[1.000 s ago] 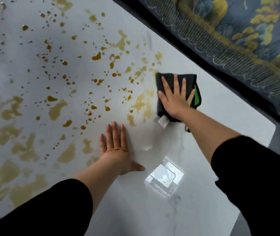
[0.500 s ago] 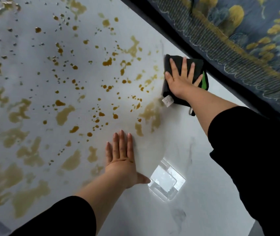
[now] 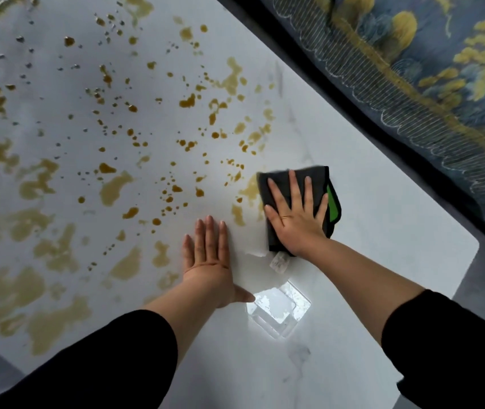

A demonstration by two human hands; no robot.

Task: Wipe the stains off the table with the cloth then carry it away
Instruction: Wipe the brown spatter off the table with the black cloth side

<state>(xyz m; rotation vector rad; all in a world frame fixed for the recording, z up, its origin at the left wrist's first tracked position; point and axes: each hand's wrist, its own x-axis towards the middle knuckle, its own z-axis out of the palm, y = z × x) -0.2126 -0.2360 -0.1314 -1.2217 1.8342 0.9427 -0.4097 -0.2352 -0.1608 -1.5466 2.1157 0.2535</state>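
Your right hand (image 3: 295, 219) lies flat with fingers spread, pressing the folded dark grey cloth with a green edge (image 3: 318, 178); your palm hides the cloth's middle. Your left hand (image 3: 210, 261) rests flat on the white marble tabletop (image 3: 383, 246), holding nothing, at the cloth's eight o'clock and just apart from it. Yellow-brown stains (image 3: 114, 187) spread from nine to twelve o'clock of both hands.

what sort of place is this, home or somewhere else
Most likely a room in a home, perhaps a living room or bedroom: a white marble-look table with brownish stains, a cleaning cloth, and blue-and-yellow patterned fabric, like a sofa cover or bedspread, beside it.
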